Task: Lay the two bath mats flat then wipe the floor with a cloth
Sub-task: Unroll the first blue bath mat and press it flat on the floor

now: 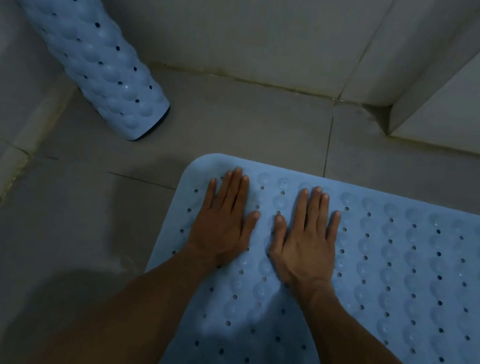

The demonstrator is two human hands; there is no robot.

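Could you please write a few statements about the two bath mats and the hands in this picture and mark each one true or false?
1. Both hands press flat on the unrolled blue bath mat. True: the left hand and right hand lie palm down with straight fingers near its far left corner.
2. The second mat is also spread flat. False: the rolled blue bath mat is a tube leaning toward the wall, its lower end on the tiled floor.
3. The two mats overlap. False: bare floor separates them.
4. The mats have small drain holes. True.
5. The right hand holds a cloth. False: it holds nothing, and no cloth is in view.
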